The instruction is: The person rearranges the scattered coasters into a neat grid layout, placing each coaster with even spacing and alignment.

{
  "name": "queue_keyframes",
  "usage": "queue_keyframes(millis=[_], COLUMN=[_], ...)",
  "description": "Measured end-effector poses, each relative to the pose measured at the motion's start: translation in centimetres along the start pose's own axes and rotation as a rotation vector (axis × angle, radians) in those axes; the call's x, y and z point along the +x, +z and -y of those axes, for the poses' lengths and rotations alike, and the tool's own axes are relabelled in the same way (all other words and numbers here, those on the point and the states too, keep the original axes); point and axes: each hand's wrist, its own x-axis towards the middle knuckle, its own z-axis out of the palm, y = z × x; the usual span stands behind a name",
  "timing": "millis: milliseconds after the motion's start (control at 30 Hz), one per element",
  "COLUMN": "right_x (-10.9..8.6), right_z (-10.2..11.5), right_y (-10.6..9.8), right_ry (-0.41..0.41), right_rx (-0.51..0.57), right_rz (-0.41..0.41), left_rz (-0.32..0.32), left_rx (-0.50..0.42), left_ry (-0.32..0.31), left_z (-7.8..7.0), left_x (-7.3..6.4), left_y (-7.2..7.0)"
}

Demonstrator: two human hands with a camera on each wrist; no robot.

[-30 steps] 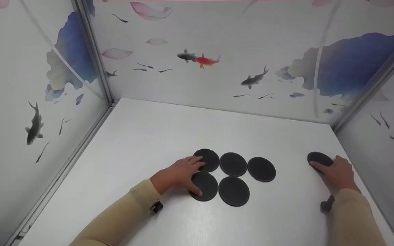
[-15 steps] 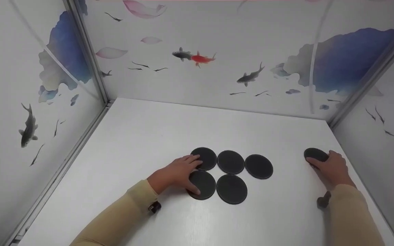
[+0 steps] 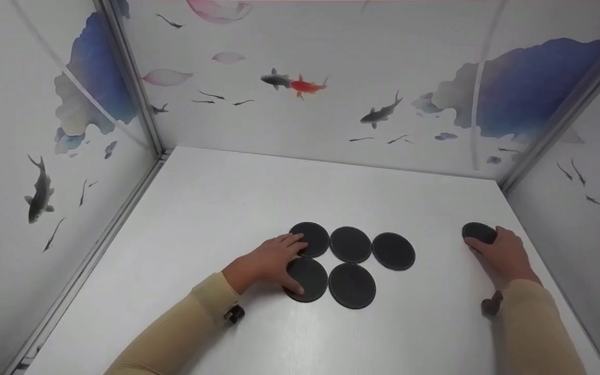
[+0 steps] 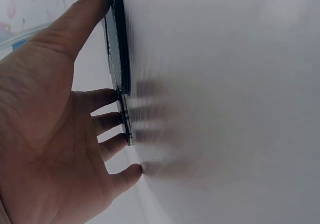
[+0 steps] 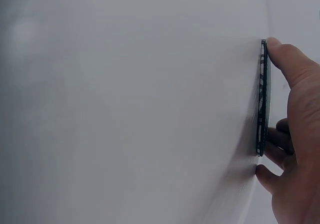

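Black round coasters lie flat in two rows mid-table in the head view. My left hand rests spread over the left end, fingertips on the upper-left coaster and thumb on the lower-left coaster. Beside these lie the upper-middle coaster, the upper-right coaster and the lower-right coaster. Far to the right, my right hand holds a separate coaster by its edges; in the right wrist view, the thumb is at one end of this coaster and fingers at the other.
The white table is enclosed by printed panels with fish and petals, the back panel among them. Metal posts stand at the corners. The right hand is near the table's right edge.
The head view has shifted slightly. Both hands and the coasters keep nearly the same places on the table.
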Motion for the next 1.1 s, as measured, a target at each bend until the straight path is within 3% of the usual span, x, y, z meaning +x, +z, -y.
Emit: queue_keyframes(millis=[267,500,900,1100], right_x=[-0.1,-0.4,0.0,0.0], right_z=[0.6,1.1,1.0,0.7], right_y=[-0.5,-0.5,-0.5,-0.4], right_ry=[-0.024,0.051,0.037,-0.015], right_rx=[-0.059,-0.038,-0.068,-0.076], right_rz=[0.027,0.081,0.055,0.043], left_rz=[0.0,0.005,0.002,-0.003], left_rx=[0.017,0.004,-0.001,-0.014], left_ry=[0.001,0.001,-0.003,-0.001], left_z=[-0.1,0.0,0.0,-0.2], left_x=[0.0,0.0,0.0,-0.2], left_y=[-0.1,0.1,0.0,-0.1])
